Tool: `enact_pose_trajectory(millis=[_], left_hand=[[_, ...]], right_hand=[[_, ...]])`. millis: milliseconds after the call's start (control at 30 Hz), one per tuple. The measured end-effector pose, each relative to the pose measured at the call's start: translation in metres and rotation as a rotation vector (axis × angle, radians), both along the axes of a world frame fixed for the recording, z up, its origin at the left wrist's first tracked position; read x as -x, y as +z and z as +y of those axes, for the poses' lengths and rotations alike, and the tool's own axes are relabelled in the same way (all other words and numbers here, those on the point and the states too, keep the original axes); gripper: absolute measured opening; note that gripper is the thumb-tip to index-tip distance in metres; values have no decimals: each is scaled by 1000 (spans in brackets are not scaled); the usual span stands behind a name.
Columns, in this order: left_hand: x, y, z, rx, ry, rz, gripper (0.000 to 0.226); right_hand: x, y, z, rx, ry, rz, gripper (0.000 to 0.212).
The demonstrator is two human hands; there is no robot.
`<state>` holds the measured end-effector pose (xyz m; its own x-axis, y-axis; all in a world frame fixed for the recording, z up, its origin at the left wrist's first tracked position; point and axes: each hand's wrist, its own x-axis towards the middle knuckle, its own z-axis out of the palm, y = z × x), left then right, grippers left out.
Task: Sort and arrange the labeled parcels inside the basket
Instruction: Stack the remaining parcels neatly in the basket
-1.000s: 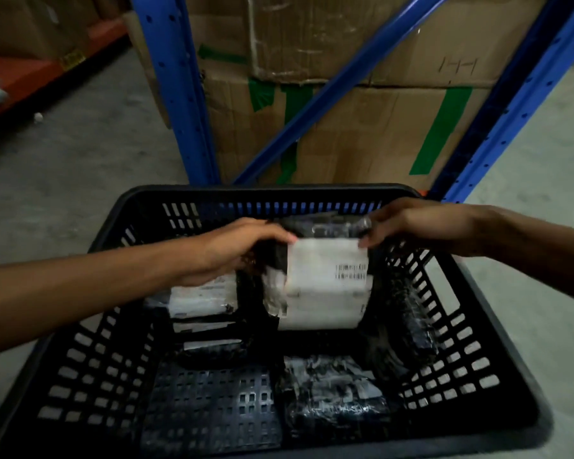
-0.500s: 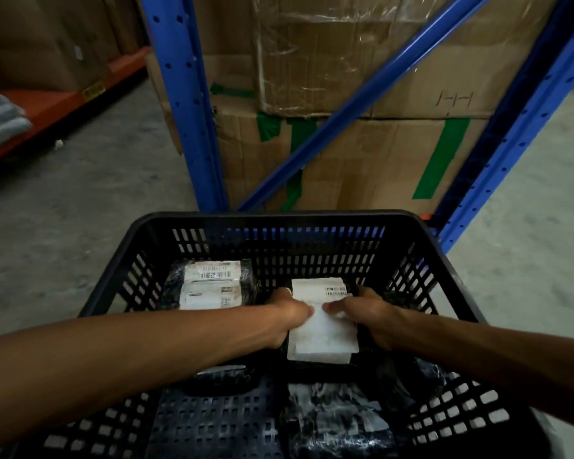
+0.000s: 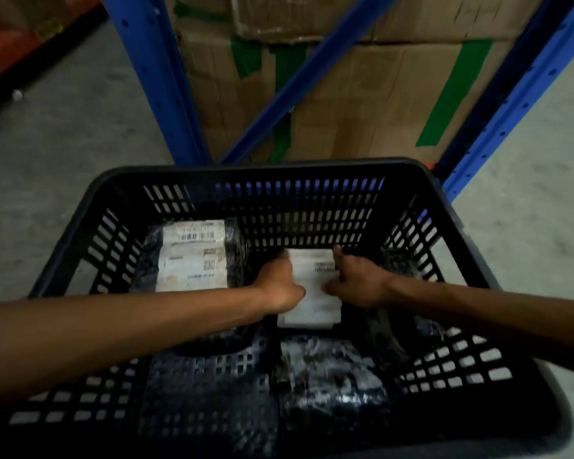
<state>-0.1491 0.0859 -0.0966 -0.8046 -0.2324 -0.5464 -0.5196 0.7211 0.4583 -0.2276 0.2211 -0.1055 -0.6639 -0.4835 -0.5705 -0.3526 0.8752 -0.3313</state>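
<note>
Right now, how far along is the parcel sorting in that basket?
One labeled parcel already lies flat at the basket's far left. The left hand and right hand press a second parcel down beside it. A dark wrapped parcel nearer the camera looks unsorted.

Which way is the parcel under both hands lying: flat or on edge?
Flat: the parcel lies label up on the basket floor, pressed by both hands.

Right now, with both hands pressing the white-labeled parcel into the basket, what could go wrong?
1. The left hand and right hand cover much of the parcel, so its label may crease or smear.
2. A dark wrapped parcel lies close in front; the pressed one may slide onto it and sit crooked.
3. The neighbouring labeled parcel is near the left forearm, which might nudge it.
</note>
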Motion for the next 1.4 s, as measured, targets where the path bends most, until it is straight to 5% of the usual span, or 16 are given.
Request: enact_pose_trajectory(millis=[67, 167, 367, 433, 600, 767, 1033, 1267, 1400], left_hand=[[-19, 13, -6, -25, -165, 35, 81], [-65, 25, -5, -142, -329, -158, 87], [-104, 16, 14, -501, -43, -395, 44], [-106, 11, 21, -528, 112, -393, 28], [-103, 19, 17, -469, 172, -303, 48], [-100, 51, -12, -502, 162, -165, 56], [-59, 69, -21, -344, 352, 108, 91], [-1, 32, -22, -295, 426, 164, 45], [22, 1, -24, -211, 427, 104, 53]], right_hand=[[-13, 24, 17, 27, 243, 1, 85], [-40, 51, 45, -36, 426, -132, 83], [-78, 43, 63, -267, 596, -220, 80], [-84, 43, 64, -204, 540, -190, 72], [-76, 55, 72, 79, 215, -405, 43], [-51, 83, 79, 246, 75, -407, 54], [-7, 90, 43, 671, -606, -379, 50], [12, 56, 9, 753, -932, -327, 30], [20, 25, -9, 627, -891, -370, 11]])
